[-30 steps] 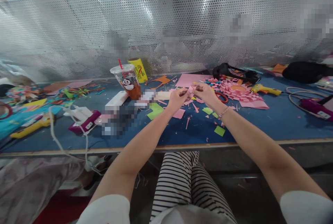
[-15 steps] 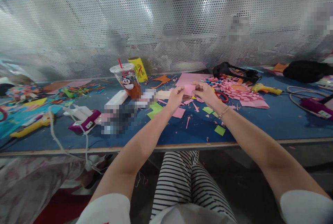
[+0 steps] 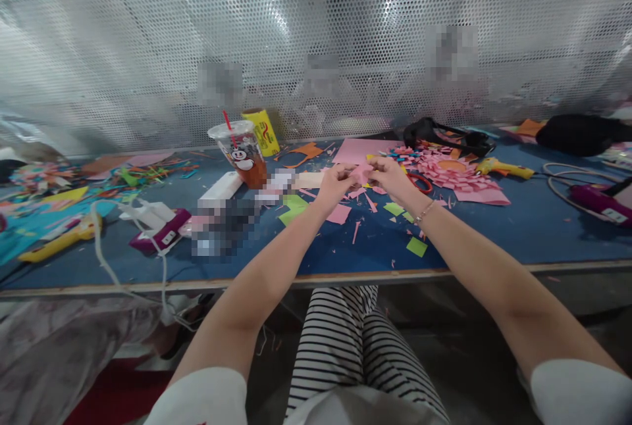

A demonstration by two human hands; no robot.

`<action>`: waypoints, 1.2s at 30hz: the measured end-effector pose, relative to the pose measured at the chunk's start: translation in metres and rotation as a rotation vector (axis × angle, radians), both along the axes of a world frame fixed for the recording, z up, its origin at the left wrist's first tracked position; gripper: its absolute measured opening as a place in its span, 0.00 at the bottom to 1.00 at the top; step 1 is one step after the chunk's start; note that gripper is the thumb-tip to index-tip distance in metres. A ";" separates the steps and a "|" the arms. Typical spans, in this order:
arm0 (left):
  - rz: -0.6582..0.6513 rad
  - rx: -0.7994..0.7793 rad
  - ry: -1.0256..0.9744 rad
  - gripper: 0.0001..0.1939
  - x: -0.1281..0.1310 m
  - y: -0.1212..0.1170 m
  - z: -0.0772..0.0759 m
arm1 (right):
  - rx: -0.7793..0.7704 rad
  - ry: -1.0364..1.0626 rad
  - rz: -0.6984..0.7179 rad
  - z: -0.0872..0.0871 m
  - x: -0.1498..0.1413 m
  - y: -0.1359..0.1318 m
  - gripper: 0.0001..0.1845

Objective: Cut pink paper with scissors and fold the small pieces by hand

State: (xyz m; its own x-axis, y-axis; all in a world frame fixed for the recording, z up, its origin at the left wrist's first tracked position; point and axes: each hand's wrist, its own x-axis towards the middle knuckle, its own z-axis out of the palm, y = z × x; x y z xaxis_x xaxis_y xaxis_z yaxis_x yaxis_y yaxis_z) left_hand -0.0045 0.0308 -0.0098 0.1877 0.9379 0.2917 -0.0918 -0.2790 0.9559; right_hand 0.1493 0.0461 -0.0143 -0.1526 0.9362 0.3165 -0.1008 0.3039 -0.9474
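Note:
A small piece of pink paper [image 3: 361,174] is held between both hands above the table; it looks folded, though the fingers cover its edges. My left hand [image 3: 336,183] pinches its left side. On the other side, my right hand [image 3: 388,175] grips it between thumb and fingers. Pink scraps and strips [image 3: 339,214] lie below the hands. Just right of the right hand sits a mass of cut pink paper strips [image 3: 447,172], with red-handled scissors [image 3: 421,181] partly hidden beside it. A larger pink sheet [image 3: 365,149] is behind the hands.
Left of the hands stand a plastic cup of drink [image 3: 243,155] and a yellow tube [image 3: 264,132]. Yellow glue guns lie at the left [image 3: 64,239] and right [image 3: 506,167]. Purple power strips [image 3: 160,231] trail cables. A perforated metal screen [image 3: 316,30] closes off the back.
The pink paper was flatter and squarer; now it looks folded or bunched between the fingers. The left fingers have spread a little and shifted right. The other things stay put.

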 end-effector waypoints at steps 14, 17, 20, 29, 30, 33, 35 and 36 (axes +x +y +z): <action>-0.130 -0.180 -0.269 0.06 -0.003 -0.004 0.010 | -0.215 0.234 0.131 0.016 -0.001 -0.017 0.08; -0.135 -0.180 -0.261 0.05 -0.004 -0.002 0.008 | -0.130 0.191 0.114 0.013 -0.002 -0.014 0.05; -0.073 -0.106 -0.193 0.09 -0.003 -0.001 0.006 | -0.026 0.075 0.065 0.008 -0.003 -0.010 0.05; 0.055 0.081 0.017 0.12 -0.001 -0.004 0.006 | 0.010 -0.007 -0.002 0.001 0.001 -0.003 0.12; 0.058 0.075 0.026 0.11 -0.001 -0.004 0.006 | 0.009 -0.019 -0.018 0.002 0.001 -0.003 0.12; 0.068 0.060 0.061 0.11 -0.001 -0.002 0.005 | 0.023 -0.065 -0.051 0.003 0.002 -0.004 0.11; 0.074 0.064 0.087 0.10 -0.002 -0.001 0.005 | 0.045 -0.093 -0.064 0.004 0.003 -0.004 0.11; 0.076 0.067 0.100 0.10 -0.002 -0.001 0.005 | 0.059 -0.108 -0.069 0.005 0.003 -0.004 0.11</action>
